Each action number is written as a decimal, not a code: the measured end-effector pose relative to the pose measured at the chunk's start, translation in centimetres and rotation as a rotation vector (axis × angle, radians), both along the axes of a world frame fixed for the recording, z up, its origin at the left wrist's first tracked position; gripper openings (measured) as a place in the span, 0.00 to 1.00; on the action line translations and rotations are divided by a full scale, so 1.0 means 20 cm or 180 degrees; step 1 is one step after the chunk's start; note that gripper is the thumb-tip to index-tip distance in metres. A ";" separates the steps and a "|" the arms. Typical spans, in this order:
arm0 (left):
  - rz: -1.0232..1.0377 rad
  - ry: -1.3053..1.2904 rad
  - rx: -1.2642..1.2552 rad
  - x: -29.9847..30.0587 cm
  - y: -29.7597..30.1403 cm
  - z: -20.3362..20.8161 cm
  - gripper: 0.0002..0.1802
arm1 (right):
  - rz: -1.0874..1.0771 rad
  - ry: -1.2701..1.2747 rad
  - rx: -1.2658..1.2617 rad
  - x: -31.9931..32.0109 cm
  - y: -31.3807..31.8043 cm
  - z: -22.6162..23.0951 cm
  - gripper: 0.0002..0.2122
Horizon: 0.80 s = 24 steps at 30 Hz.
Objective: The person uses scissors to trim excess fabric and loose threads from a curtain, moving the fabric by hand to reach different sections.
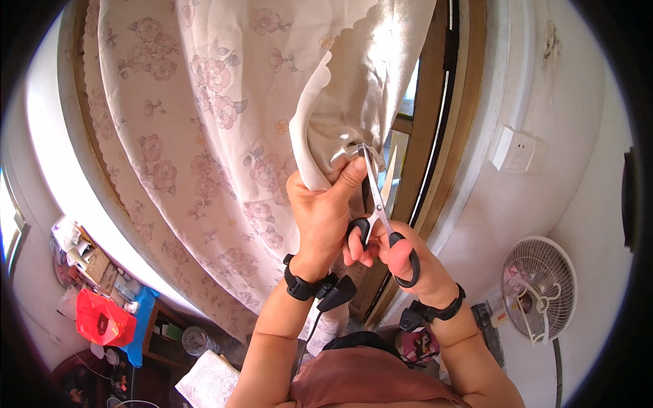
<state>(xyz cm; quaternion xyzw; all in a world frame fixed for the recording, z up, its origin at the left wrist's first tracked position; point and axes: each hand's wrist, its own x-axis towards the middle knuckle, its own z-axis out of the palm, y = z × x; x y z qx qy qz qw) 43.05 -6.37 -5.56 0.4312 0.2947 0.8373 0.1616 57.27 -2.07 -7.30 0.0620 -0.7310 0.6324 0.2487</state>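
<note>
A long pale curtain (224, 136) with a pink flower print hangs in front of me, its edge scalloped. My left hand (318, 212) is closed on a gathered bit of its shiny cream backing, the thumb pressing near a small dark spot. In my right hand (416, 257) are scissors (378, 208) with black handle loops, fingers and thumb through them. Their blades point up and stand apart. One blade tip reaches the gathered cloth just beside my left thumb; whether it has gone into the cloth, I cannot tell.
Behind the curtain's right edge runs a brown door frame (425, 136). A white wall socket (515, 149) and a standing fan (539, 289) are on the right. At lower left, a red bag (104, 319) sits on a blue-covered table, near a clear bin (197, 341) and a pale cushion (207, 381).
</note>
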 end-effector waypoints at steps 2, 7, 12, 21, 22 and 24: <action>0.0199 0.0196 -0.0078 0.00 -0.01 0.00 0.09 | -0.0118 0.0065 0.0058 -0.02 -0.01 -0.01 0.37; 0.0275 0.0083 0.0067 0.04 0.01 0.02 0.06 | -0.0368 0.0083 0.0128 -0.01 0.00 -0.04 0.39; 0.0360 0.0022 0.0099 0.06 0.00 0.03 0.07 | -0.0484 0.0056 0.0132 -0.02 -0.01 -0.02 0.39; 0.0431 0.0127 0.0405 0.08 0.06 -0.01 0.05 | -0.0687 0.0304 0.0029 -0.02 -0.03 0.02 0.35; 0.0503 -0.0051 0.0603 0.07 0.08 0.00 0.05 | -0.0720 0.0226 0.0292 -0.02 -0.05 0.05 0.35; 0.0431 -0.0094 0.0483 0.07 0.08 0.02 0.06 | -0.0593 0.0249 0.0206 -0.02 -0.01 0.03 0.36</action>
